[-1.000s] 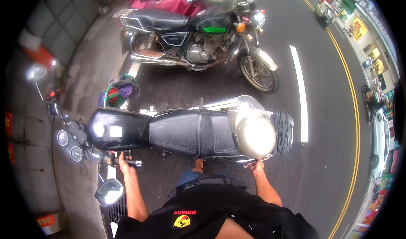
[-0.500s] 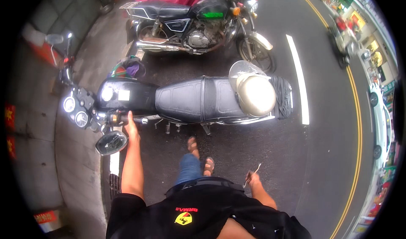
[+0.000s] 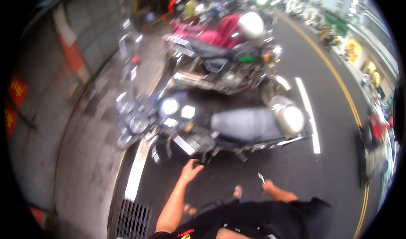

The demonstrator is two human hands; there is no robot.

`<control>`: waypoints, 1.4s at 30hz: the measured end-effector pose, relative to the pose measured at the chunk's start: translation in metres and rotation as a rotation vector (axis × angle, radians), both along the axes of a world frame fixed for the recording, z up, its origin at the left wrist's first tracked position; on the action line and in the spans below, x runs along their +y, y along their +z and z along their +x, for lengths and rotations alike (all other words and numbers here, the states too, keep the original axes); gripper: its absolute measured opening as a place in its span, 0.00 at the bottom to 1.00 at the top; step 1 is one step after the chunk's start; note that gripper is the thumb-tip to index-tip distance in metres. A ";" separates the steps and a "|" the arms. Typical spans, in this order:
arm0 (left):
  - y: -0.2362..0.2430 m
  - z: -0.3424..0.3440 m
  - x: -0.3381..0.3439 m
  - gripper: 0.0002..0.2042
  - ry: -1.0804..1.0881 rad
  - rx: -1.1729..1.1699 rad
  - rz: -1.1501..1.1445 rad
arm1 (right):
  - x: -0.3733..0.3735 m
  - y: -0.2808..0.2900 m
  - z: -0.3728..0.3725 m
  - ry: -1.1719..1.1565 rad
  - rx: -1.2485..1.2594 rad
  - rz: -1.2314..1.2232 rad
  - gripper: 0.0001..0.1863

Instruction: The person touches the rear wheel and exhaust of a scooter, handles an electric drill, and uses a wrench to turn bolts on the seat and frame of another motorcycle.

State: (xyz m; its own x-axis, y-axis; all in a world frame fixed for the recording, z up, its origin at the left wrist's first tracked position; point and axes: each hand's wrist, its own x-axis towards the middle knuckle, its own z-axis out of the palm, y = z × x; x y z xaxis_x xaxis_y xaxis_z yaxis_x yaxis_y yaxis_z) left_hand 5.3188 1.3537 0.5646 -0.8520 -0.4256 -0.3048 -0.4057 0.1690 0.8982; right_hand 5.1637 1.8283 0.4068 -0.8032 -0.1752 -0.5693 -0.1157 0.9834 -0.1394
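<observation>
A black motorcycle, its long dark seat [image 3: 247,125] blurred by motion, stands across in front of me. On the rear of the seat rests a pale helmet [image 3: 292,120] with a clear visor. Off the handlebar, my left hand [image 3: 191,171] reaches toward the engine side with its fingers apart, seemingly holding nothing. Closer to my body on the right, my right hand [image 3: 270,186] is closed round a thin, pale, metallic-looking thing [image 3: 261,178]; its kind is too blurred to tell. Two round gauges [image 3: 138,123] sit at the handlebar end.
A second motorcycle [image 3: 228,76] is parked just beyond, with a magenta cover [image 3: 211,35] behind it. To the left run a pavement [image 3: 84,154] and a wall. A drain grate [image 3: 133,218] lies at lower left. On the road at right is a scooter [image 3: 372,150].
My left hand has let go of the handlebar and come back toward me. My view has swung up and left, shifting the motorcycles right and down. The right hand keeps its thin pale thing.
</observation>
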 end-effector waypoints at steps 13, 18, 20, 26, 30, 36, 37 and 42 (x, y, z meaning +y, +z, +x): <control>-0.001 0.328 -0.212 0.17 1.024 0.015 0.526 | -0.600 0.143 0.241 0.497 -0.850 -0.615 0.12; -0.016 0.354 -0.286 0.22 0.940 0.351 1.058 | -0.727 0.163 0.324 1.009 -0.666 -0.900 0.15; -0.032 0.370 -0.321 0.27 0.942 0.422 1.152 | -0.785 0.147 0.354 1.260 -0.592 -0.890 0.16; -0.003 0.423 -0.477 0.24 1.169 0.510 1.221 | -0.950 0.188 0.421 1.572 -0.739 -0.921 0.13; 0.024 0.439 -0.592 0.20 1.249 0.634 1.162 | -1.065 0.211 0.432 1.563 -0.737 -1.027 0.15; -0.037 0.457 -0.721 0.15 1.030 0.526 1.217 | -1.206 0.148 0.392 0.976 -1.010 -0.845 0.20; -0.042 0.463 -0.744 0.14 1.048 0.444 1.192 | -1.223 0.138 0.374 0.950 -0.936 -0.747 0.20; -0.047 0.461 -0.888 0.13 1.076 0.334 1.167 | -1.226 0.071 0.266 0.600 -0.294 -0.394 0.21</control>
